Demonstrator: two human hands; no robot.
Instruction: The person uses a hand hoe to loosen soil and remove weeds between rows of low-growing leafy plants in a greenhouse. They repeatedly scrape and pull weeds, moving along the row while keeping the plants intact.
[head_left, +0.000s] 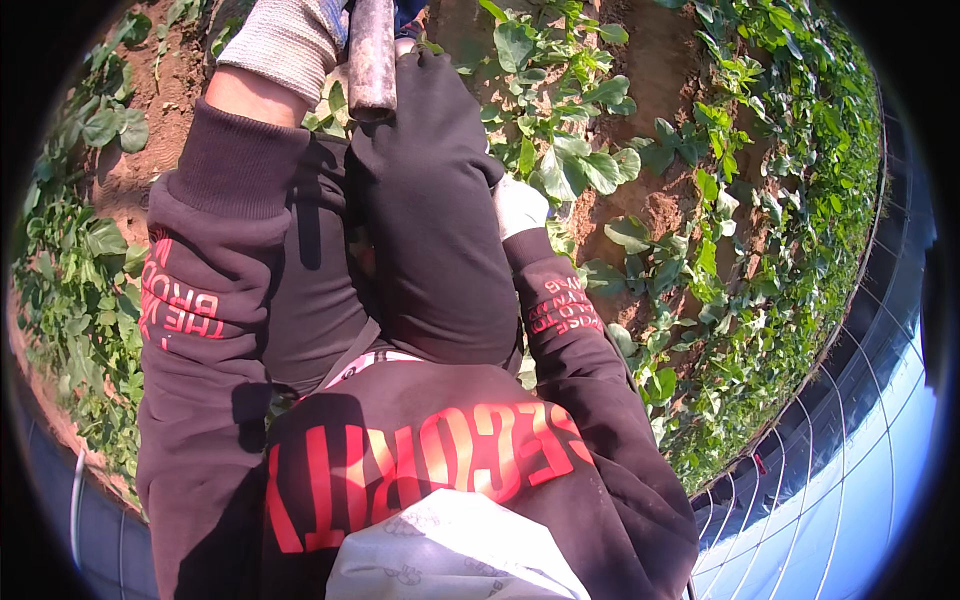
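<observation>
My left hand (289, 41), in a pale knit glove with blue on its palm side, is at the top edge, against a worn, round tool handle (373, 64). Blue shows on both sides of the handle, which points back towards me over my legs. The fingertips and the tool's far end are cut off by the frame. My right hand (521, 208), in a whitish glove, is beside my right leg (442, 225), low among leafy green plants (577, 169). The leg hides its fingers, so what it touches cannot be told.
Rows of leafy plants (810, 210) run along the right, with more foliage (82, 277) on the left. Reddish-brown soil (161, 97) lies between. A plastic sheet wall with curved ribs (825, 480) borders the lower right. White printed cloth (457, 551) hangs close below my view.
</observation>
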